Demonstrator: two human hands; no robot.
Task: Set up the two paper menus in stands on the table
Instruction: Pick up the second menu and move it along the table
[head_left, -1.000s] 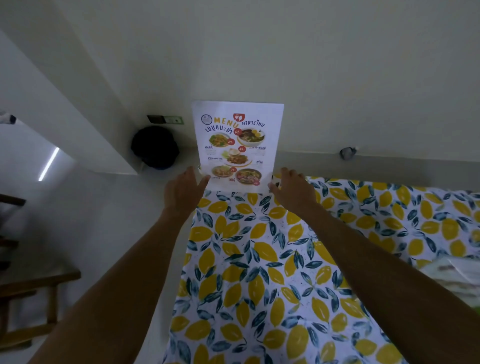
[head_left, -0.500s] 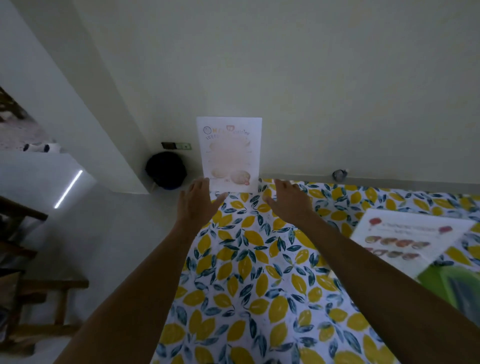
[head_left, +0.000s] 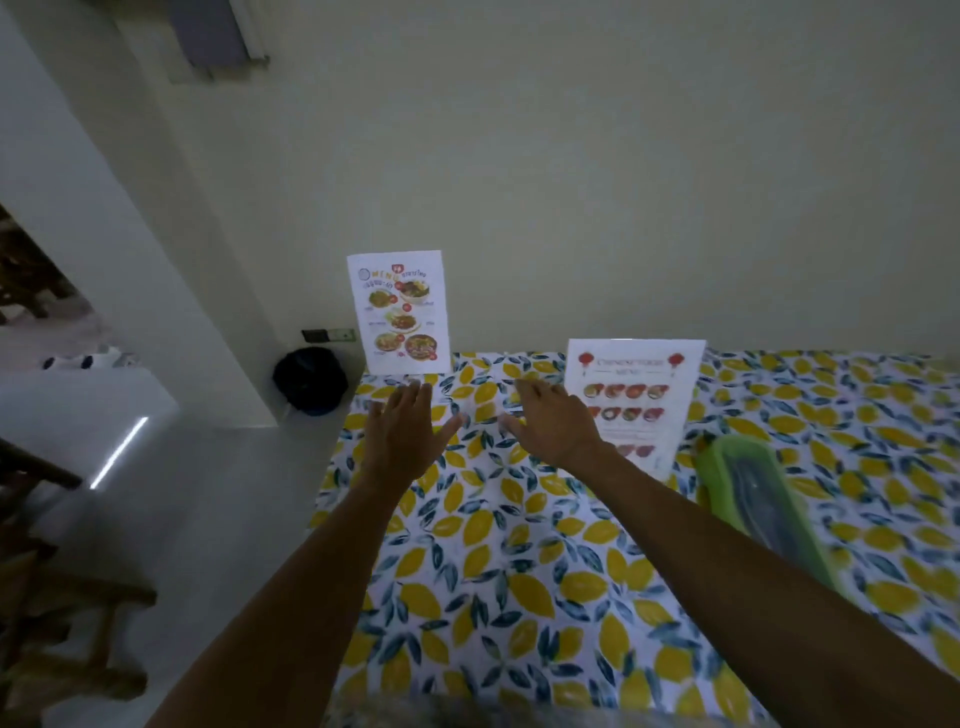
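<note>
A Thai food menu (head_left: 399, 312) stands upright in a clear stand at the far left corner of the table (head_left: 519, 571), which wears a lemon-print cloth. A second menu (head_left: 631, 400) with red lanterns lies tilted on the cloth to its right; whether it is in a stand I cannot tell. My left hand (head_left: 402, 441) hovers open just in front of the upright menu, apart from it. My right hand (head_left: 553, 426) is open too, beside the second menu's left edge, fingers spread.
A green flat object (head_left: 753, 499) lies on the cloth right of the second menu. The wall runs right behind the table. Off the table's left edge are the floor, a dark round bag (head_left: 310, 380) and wooden furniture (head_left: 57, 613).
Both hands have drawn back from the base of the upright menu and let it go. The view has shifted right, and the second menu and the green object have come into sight.
</note>
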